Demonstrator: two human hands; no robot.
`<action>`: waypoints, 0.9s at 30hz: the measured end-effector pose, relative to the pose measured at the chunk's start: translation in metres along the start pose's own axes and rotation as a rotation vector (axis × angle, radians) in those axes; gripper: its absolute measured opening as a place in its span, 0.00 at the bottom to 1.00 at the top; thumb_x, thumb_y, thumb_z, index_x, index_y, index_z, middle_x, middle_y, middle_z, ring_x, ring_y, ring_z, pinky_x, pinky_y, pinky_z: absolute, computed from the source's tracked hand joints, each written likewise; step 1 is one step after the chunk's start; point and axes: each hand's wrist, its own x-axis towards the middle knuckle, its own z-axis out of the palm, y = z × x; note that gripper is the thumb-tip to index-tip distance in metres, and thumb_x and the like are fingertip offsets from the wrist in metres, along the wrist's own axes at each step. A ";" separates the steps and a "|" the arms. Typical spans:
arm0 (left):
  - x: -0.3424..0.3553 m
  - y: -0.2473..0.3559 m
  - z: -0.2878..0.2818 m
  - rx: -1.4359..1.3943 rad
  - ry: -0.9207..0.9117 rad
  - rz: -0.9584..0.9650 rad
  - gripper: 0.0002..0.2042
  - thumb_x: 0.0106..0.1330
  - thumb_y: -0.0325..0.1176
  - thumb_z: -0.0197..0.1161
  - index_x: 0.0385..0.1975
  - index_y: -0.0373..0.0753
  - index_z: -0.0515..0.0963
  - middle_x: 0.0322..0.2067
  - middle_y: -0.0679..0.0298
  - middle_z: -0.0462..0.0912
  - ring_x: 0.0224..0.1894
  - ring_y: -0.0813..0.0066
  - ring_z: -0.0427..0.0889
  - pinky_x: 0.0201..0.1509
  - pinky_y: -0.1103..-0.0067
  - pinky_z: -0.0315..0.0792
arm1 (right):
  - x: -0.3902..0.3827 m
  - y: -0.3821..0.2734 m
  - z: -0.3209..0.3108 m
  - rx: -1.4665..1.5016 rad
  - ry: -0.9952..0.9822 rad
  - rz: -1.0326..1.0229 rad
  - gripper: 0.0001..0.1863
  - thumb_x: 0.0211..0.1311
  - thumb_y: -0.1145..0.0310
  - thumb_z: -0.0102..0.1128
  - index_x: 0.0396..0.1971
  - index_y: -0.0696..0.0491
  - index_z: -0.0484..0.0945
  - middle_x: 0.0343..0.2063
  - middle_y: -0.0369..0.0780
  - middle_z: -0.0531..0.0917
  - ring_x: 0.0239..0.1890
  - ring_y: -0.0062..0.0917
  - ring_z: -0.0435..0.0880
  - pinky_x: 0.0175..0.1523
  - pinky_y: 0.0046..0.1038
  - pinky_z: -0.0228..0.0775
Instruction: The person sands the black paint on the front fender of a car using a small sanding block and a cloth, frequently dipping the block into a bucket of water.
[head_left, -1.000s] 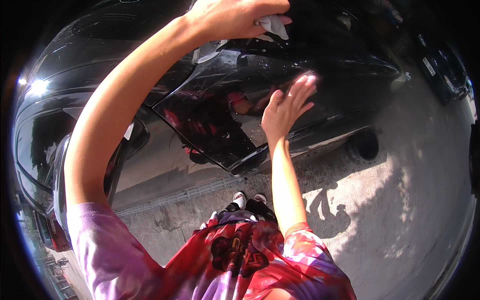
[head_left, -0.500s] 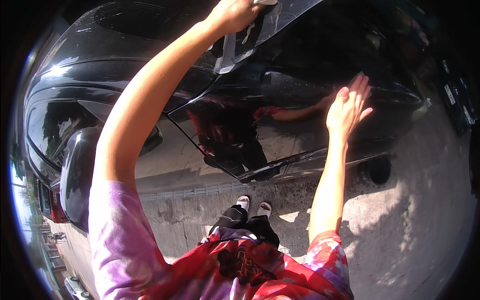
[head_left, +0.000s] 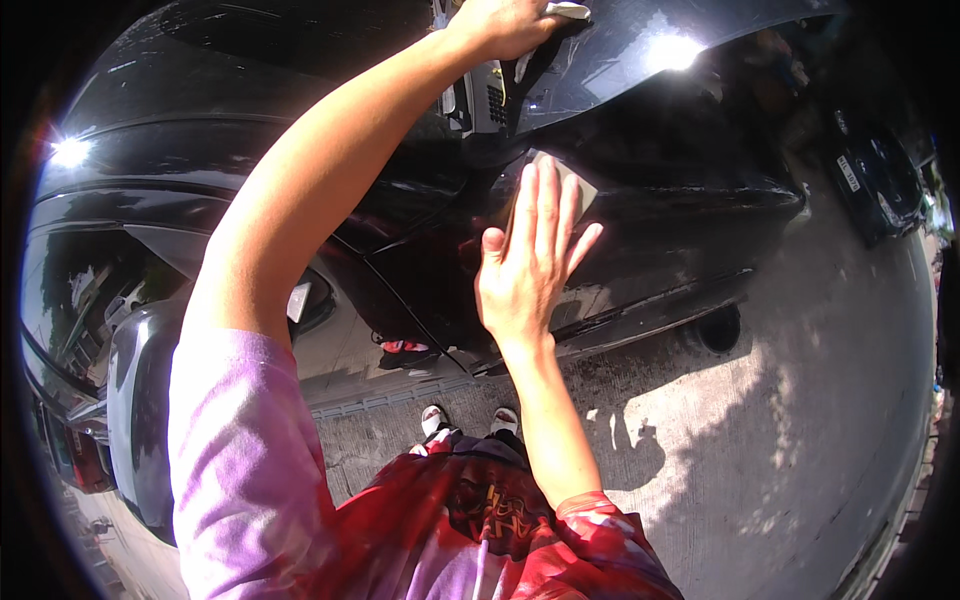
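Note:
A glossy black car body panel (head_left: 660,230) spans the middle of the view. My right hand (head_left: 535,265) lies flat on it with fingers outstretched, pressing a thin greyish-tan sheet (head_left: 578,188) against the surface. The sheet looks like sandpaper; much of it is hidden under the fingers. At the top, my left hand (head_left: 500,28) is closed on a small whitish cloth-like piece (head_left: 568,10) beside a lifted dark panel (head_left: 620,75). Whether it also grips that panel's edge, I cannot tell. Below this hand, a gap shows grey and black parts (head_left: 488,105).
A side mirror (head_left: 145,400) juts out at the left. Low on the right, a dark round shape, likely a tyre (head_left: 715,330), stands on the concrete ground (head_left: 690,430). Another dark car (head_left: 870,180) is at the far right, a red vehicle (head_left: 80,455) at the far left.
My right hand has slid left along the black panel with the sheet, toward the panel seam. My left hand sits slightly further right in view. The view has shifted, and sun glare shows on the lifted panel.

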 end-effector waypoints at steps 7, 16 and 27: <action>-0.003 0.012 -0.004 -0.051 -0.089 -0.098 0.23 0.69 0.36 0.56 0.65 0.57 0.75 0.68 0.59 0.70 0.57 0.52 0.76 0.61 0.63 0.76 | 0.040 0.134 -0.049 -0.175 0.005 -0.005 0.32 0.81 0.45 0.32 0.75 0.47 0.62 0.76 0.38 0.62 0.81 0.37 0.50 0.75 0.66 0.22; -0.016 0.004 -0.017 -0.052 -0.017 -0.119 0.24 0.74 0.45 0.53 0.70 0.59 0.69 0.57 0.44 0.73 0.57 0.44 0.78 0.62 0.58 0.74 | 0.002 0.050 -0.013 -0.111 -0.067 -0.115 0.34 0.79 0.43 0.35 0.77 0.45 0.59 0.79 0.36 0.56 0.81 0.34 0.49 0.75 0.67 0.17; -0.020 0.007 -0.002 -0.057 -0.009 -0.081 0.23 0.73 0.44 0.53 0.68 0.59 0.73 0.56 0.48 0.74 0.55 0.48 0.79 0.61 0.60 0.75 | 0.004 0.048 -0.018 -0.145 -0.040 -0.047 0.33 0.79 0.47 0.37 0.77 0.46 0.59 0.78 0.36 0.57 0.81 0.33 0.49 0.75 0.66 0.19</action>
